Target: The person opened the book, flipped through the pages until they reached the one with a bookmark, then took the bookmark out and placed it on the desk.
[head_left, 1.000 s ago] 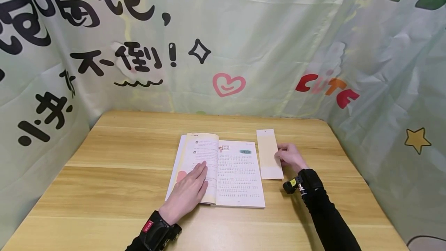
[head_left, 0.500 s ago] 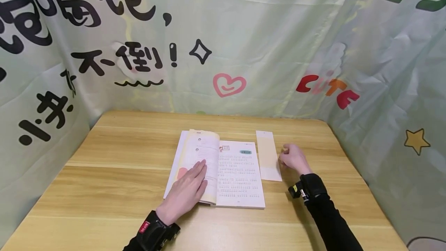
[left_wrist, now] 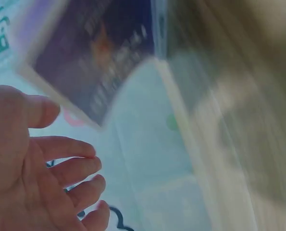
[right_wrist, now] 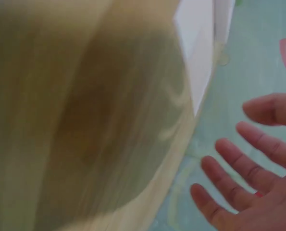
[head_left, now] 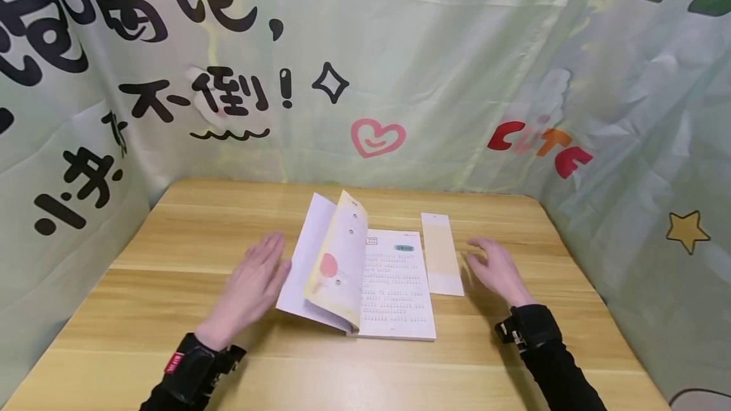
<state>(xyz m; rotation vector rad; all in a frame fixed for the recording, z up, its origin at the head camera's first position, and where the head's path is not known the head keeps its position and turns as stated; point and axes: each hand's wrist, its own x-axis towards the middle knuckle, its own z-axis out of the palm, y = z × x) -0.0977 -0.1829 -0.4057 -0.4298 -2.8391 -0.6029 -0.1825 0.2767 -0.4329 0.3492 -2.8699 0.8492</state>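
Note:
In the head view an open book (head_left: 394,290) lies on the table, its left cover and some pages (head_left: 337,265) tilted up off the wood. Just left of the raised cover is my left hand (head_left: 248,284), fingers extended; whether the thumb touches the cover edge I cannot tell. The left wrist view shows the dark outer cover (left_wrist: 102,57) beyond the thumb, with a relaxed left hand (left_wrist: 42,168). To the right of the book lies a flat paper strip (head_left: 442,255), pale with a beige middle. My right hand (head_left: 499,271) hovers beside it, fingers loose and holding nothing.
The wooden table (head_left: 188,246) extends around the book on all sides. A printed cloth backdrop (head_left: 445,68) hangs behind it and along both sides. In the right wrist view, the right hand's fingers (right_wrist: 248,168) are spread apart above the table's edge.
My left hand has come off the left page and moved left; the cover and pages there have risen. My right hand has let go of the paper strip and drawn slightly right.

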